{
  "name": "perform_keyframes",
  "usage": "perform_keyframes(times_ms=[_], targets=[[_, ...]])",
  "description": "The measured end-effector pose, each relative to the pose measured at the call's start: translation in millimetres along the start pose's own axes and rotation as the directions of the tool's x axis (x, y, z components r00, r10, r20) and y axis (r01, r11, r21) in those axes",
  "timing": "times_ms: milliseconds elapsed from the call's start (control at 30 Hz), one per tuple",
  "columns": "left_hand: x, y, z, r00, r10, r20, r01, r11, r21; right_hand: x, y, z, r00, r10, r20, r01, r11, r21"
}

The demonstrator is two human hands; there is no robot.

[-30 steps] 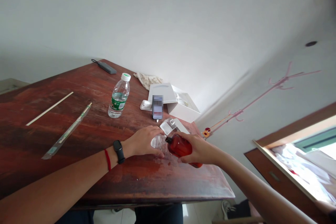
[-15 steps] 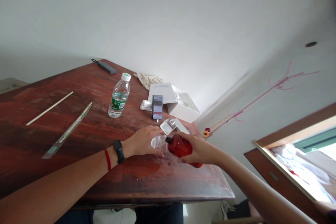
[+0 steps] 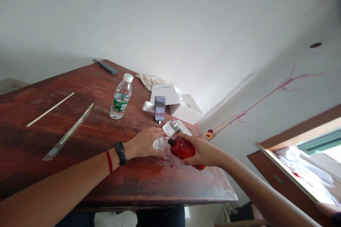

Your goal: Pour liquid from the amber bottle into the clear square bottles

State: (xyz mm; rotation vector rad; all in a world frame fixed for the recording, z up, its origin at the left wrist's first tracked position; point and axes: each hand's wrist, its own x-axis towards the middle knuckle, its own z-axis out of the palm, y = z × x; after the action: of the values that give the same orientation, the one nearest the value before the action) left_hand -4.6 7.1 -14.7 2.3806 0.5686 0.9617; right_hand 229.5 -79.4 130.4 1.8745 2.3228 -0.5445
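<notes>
My left hand (image 3: 147, 143) is closed round a small clear cup (image 3: 160, 143) low over the wooden table (image 3: 87, 142). In my right hand (image 3: 201, 150) is a red-brown bottle (image 3: 182, 148), tipped to the left so that its dark neck points at the cup's mouth. Neck and cup are almost touching; whether liquid runs between them I cannot make out. A wet patch shows on the wood below. Left of my hands stands a capped water bottle (image 3: 121, 97) with a green label, partly full.
Behind my hands a phone (image 3: 160, 110) leans by a white box (image 3: 188, 110), near a clear plastic piece (image 3: 172, 127) and a crumpled cloth (image 3: 150, 81). On the left lie a bare chopstick (image 3: 50, 109) and a wrapped one (image 3: 69, 133). A grey device (image 3: 106, 67) sits at the back.
</notes>
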Motion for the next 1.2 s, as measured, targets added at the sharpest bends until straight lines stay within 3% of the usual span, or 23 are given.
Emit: perform_keyframes(times_ms=[1200], targets=[[-0.2, 0.7, -0.4, 1.000, 0.007, -0.005, -0.007, 1.000, 0.007, 0.5, -0.8, -2.0, 1.000, -0.003, 0.004, 0.003, 1.000, -0.004]])
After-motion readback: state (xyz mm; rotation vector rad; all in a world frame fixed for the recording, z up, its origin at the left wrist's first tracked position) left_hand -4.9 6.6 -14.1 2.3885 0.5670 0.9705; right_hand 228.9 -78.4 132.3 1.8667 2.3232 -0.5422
